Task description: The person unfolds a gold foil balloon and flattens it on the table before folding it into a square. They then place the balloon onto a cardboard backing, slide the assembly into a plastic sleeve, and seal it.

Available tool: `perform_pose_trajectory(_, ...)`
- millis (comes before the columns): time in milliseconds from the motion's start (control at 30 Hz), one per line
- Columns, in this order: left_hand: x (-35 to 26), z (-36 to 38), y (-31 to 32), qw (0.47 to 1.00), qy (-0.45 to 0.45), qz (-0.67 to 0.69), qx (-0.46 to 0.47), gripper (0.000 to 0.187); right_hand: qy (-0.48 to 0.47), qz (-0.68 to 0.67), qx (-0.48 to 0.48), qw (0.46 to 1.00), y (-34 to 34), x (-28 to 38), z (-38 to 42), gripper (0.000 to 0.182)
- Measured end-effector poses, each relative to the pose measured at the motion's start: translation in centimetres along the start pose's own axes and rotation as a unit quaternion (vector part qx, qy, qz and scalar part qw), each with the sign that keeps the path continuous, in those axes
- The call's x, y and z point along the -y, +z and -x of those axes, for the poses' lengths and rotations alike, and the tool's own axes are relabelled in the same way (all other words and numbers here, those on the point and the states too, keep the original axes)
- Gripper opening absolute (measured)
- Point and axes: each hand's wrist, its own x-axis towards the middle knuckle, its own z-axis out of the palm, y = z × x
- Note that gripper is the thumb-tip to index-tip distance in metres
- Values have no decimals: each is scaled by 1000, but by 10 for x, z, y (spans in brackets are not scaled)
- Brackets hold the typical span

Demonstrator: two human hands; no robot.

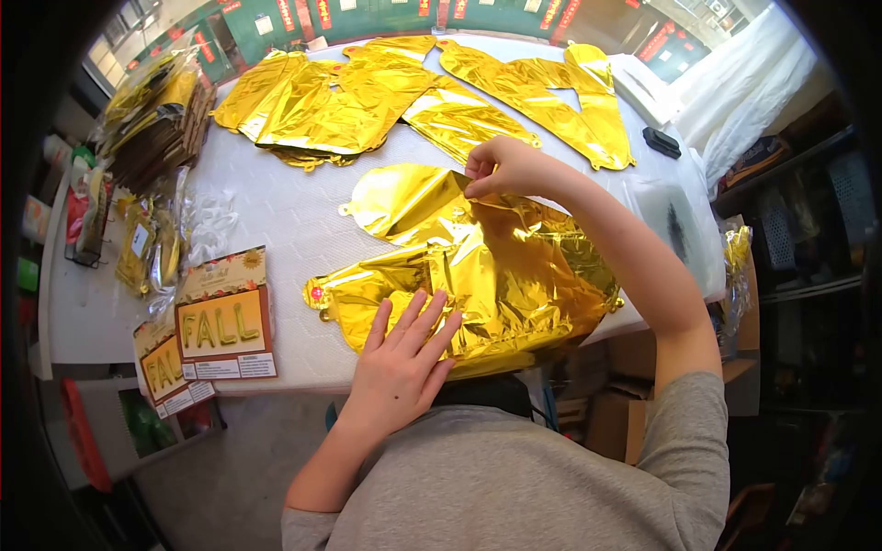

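Flat gold foil balloons [514, 285] lie in a stack at the table's near edge, right in front of me. My left hand [397, 367] rests palm down on the lower left of the stack with its fingers spread. At the upper edge, my right hand [501, 170] pinches the foil between thumb and fingertips and lifts it slightly. A small red mark shows on a tab at the stack's left end. More gold foil letter balloons [322, 101] are spread out flat along the far side, one of them an A-shaped balloon [542, 92].
Printed FALL cards [225, 312] lie at the left edge of the white-covered table [303, 211]. Behind them are clear plastic bags [207, 225] and a tall pile of packages [152, 119]. On the right are a black object [661, 142] and a stack of clear plastic sleeves [675, 225].
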Motion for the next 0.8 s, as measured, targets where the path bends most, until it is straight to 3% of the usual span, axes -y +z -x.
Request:
perform_pose_trajectory(167,1,1,1,1000,1,-6,-7,59,-167,109,-173,965,16,16,40,20)
perform_pose_trajectory(200,1,1,1,1000,1,-6,-6,59,-167,109,-171,965,21,20,51,20)
perform_pose_trajectory(267,1,1,1,1000,1,-6,-5,59,-245,181,-256,917,32,26,72,15)
perform_pose_trajectory(500,0,0,2,1000,0,2,1,60,-359,262,-317,838,70,20,106,21)
perform_pose_trajectory(767,1,0,1,1000,8,-4,-5,59,-368,260,-319,834,102,-7,108,22)
perform_pose_trajectory(800,1,1,2,1000,6,-3,-2,59,-359,257,-330,834,101,-10,105,30)
